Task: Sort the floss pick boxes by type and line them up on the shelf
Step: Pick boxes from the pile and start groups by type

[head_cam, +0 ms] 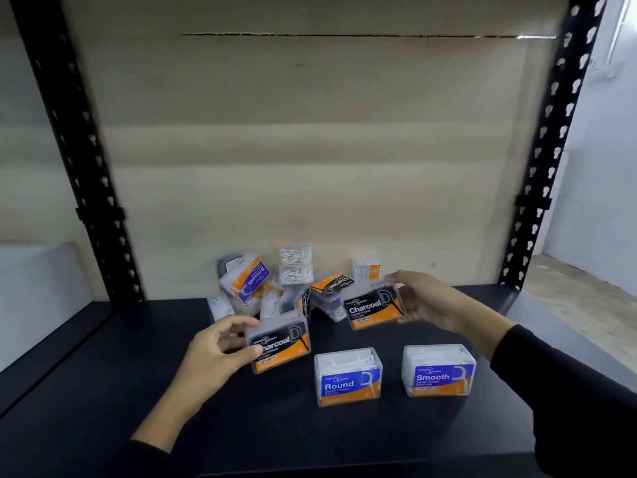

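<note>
Holding one box apiece, both grips are occupied. The left grip (220, 350) pinches a Charcoal floss pick box (281, 345) by its left end, thumb on the front face. The box is tilted, and whether its lower edge touches the shelf (103, 391) cannot be told. The right grip (429, 305) clasps a second Charcoal box (374, 307) by its right end, raised clear of the shelf.

Nearer the viewer, a Round box (348, 377) and a Smooth box (438, 370) stand upright and apart, labels forward. They are apparently the heads of two rows. Beyond the grips an unsorted pile (275, 288) of boxes lies against the cardboard back panel (310, 150), several on their sides.

Judged risks:
- Each held box is gripped at one end only, so a slack pinch could let it swivel or drop.
- Setting the left box down close to the Round box could knock that one askew.
- Reaching back could topple the loosely heaped pile.
</note>
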